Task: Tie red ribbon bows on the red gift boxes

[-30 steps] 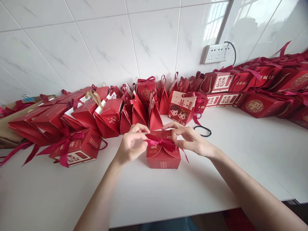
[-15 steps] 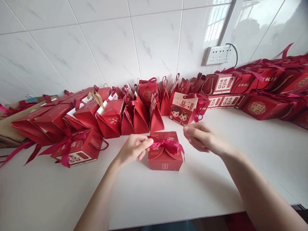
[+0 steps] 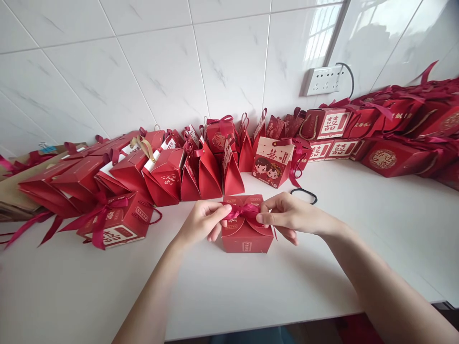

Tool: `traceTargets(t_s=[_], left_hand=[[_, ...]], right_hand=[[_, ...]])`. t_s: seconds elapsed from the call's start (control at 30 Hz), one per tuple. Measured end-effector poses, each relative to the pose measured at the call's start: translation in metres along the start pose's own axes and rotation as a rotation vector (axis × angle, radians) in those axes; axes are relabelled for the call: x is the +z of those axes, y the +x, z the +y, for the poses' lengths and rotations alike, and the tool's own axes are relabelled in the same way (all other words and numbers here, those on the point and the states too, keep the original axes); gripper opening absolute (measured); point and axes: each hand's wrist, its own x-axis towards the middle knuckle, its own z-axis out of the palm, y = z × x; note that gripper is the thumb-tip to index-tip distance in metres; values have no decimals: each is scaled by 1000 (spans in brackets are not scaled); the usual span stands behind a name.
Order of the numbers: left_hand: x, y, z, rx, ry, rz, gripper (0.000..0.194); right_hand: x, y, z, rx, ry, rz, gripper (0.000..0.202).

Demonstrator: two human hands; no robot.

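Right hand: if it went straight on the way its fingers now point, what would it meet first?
The right hand, pinching the ribbon bow, would probably meet the bow's knot first, with the left hand beyond; depth is unclear.

Left hand (image 3: 201, 223) and right hand (image 3: 296, 215): bare, slender fingers (image 3: 219, 214); left forearm (image 3: 152, 284) and right forearm (image 3: 373, 272) uncovered to view's edge, tapering toward wrists (image 3: 328, 228)

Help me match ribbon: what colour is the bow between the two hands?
The ribbon bow is deep magenta-red, best seen in the head view.
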Motion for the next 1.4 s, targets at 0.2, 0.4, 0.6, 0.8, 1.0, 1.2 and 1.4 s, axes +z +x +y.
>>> traceTargets(t_s=[0.2, 0.4, 0.6, 0.8, 1.0, 1.2, 1.4], left_hand=[[-4, -1, -1, -34, -9, -68, 40], [-6, 0, -3, -53, -64, -128, 40], [-5, -1, -7, -42, -90, -139, 40], [-3, 0, -9, -37, -116, -146, 38], [-3, 0, -11, -10, -118, -134, 39], [-7, -2, -7, -48, -133, -205, 42], [-12, 0, -5, -15, -96, -208, 37]], right_hand=[[-4, 1, 0, -37, 36, 33, 32], [-8, 3, 4, -52, 29, -3, 31], [-7, 5, 7, -2, 11, -21, 34], [-6, 7, 13, 38, -43, -47, 40], [-8, 6, 15, 50, -80, -52, 48], [-11, 5, 15, 18, -111, -86, 41], [-11, 4, 8, -13, -53, -33, 33]])
